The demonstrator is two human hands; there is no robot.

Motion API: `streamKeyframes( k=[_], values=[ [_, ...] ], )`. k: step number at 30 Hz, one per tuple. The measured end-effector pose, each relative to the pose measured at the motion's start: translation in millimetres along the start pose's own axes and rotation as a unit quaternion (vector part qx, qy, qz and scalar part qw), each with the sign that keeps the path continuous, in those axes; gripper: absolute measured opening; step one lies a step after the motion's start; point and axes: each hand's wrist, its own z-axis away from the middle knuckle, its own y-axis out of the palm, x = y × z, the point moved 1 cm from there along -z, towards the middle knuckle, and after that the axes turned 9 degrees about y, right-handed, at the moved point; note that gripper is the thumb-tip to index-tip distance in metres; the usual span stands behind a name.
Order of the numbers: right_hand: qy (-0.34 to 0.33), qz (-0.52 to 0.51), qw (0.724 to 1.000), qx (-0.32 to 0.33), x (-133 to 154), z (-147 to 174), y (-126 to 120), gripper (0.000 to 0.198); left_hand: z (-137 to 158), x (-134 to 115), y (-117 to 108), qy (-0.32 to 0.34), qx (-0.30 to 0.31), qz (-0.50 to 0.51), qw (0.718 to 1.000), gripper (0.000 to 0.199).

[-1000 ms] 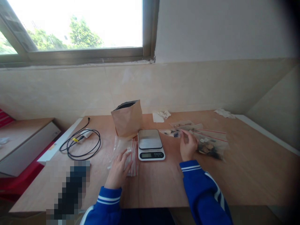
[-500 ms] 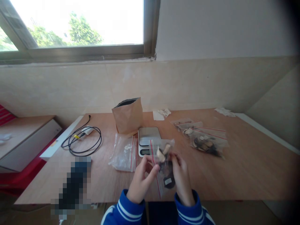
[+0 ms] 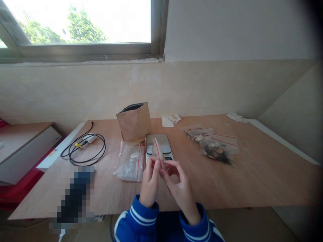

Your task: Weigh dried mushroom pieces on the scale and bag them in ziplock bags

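Note:
Both of my hands pinch a clear zip bag [image 3: 158, 149] with red seal lines, held up in front of the kitchen scale [image 3: 164, 143]. My left hand [image 3: 150, 183] closes on the bag's near edge from the left. From the right, my right hand [image 3: 178, 185] grips the seal strip between thumb and fingers. The bag is turned nearly edge-on, so its contents are mostly hidden. Part of the scale's display and buttons shows behind my fingers. Left of the scale lies a clear zip bag [image 3: 127, 164] that looks like it holds more clear plastic bags.
A brown paper pouch [image 3: 135, 122] stands with its top open behind the scale. Several filled zip bags [image 3: 217, 149] lie to the right. A coiled black cable [image 3: 87, 149] and a blurred-out dark object [image 3: 75, 195] are at left. Crumpled tissue [image 3: 174, 118] lies near the wall.
The bag has turned from showing its dark and pale pieces flat to nearly edge-on. My hands have come closer together, and my right hand has shifted left onto the seal.

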Motion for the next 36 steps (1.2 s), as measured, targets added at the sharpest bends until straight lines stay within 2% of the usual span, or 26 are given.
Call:
streamKeyframes(
  k=[7, 10, 16, 19, 24, 26, 29, 30, 33, 36],
  values=[
    [0.029, -0.002, 1.0, 0.006, -5.7, 1.4, -9.0, 0.016, 4.4, 4.0, 2.3, 0.006, 0.041, -0.003, 0.999, 0.023],
    [0.028, 0.008, 1.0, 0.01, -6.6, 2.6, -12.6, 0.015, 3.6, -0.6, 4.1, 0.01, 0.074, -0.044, 0.996, 0.022],
    [0.015, 0.099, 0.99, 0.095, -7.8, 4.7, -23.1, 0.022, 4.7, -6.2, 5.1, 0.039, 0.138, -0.158, 0.977, 0.027],
    [0.024, 0.111, 0.988, 0.104, -9.7, 6.2, -22.0, 0.026, 6.1, -4.7, 7.3, 0.054, 0.141, -0.178, 0.972, 0.028],
    [0.036, 0.037, 0.997, 0.062, -15.3, 4.4, -12.6, 0.024, 7.7, -3.1, 11.5, 0.058, 0.102, -0.188, 0.975, 0.029],
    [0.048, 0.018, 0.999, 0.004, -21.0, 0.5, -16.9, 0.023, 6.6, -4.9, 6.8, 0.06, 0.058, -0.177, 0.981, 0.031],
    [0.076, -0.008, 0.99, -0.115, -32.4, -6.1, -35.6, 0.037, 2.3, -9.7, -9.1, 0.076, -0.048, -0.174, 0.981, 0.032],
    [0.085, -0.021, 0.987, -0.137, -35.7, -7.5, -42.4, 0.04, 0.6, -10.8, -14.6, 0.076, -0.065, -0.174, 0.98, 0.032],
    [0.109, -0.07, 0.981, -0.143, -38.6, -7.4, -53.0, 0.043, -3.2, -7.3, -23.4, 0.059, -0.058, -0.134, 0.988, 0.036],
    [0.126, -0.146, 0.971, -0.144, -28.5, -2.0, -45.5, 0.037, -2.2, 9.0, -17.5, 0.038, -0.081, -0.021, 0.996, 0.046]
  ],
)
